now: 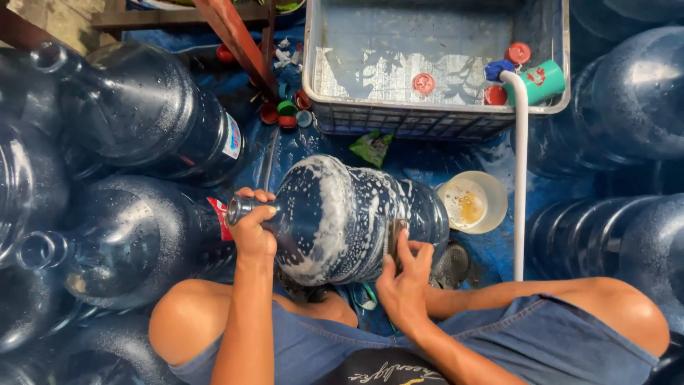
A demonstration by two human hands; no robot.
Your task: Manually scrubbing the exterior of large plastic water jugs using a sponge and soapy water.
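A big blue water jug (342, 214) lies on its side in front of me, streaked with white soap foam. My left hand (253, 228) grips its neck at the left end. My right hand (402, 274) presses a scrub pad (394, 235) against the jug's lower right side. My bare knees show at both sides, with a blue apron below.
Several blue jugs (128, 114) are stacked at the left and others (627, 93) at the right. A grey plastic crate (434, 117) with red caps (424, 83) stands ahead. A white hose (521, 178) runs down from it beside a small bowl (472, 202) of soapy liquid.
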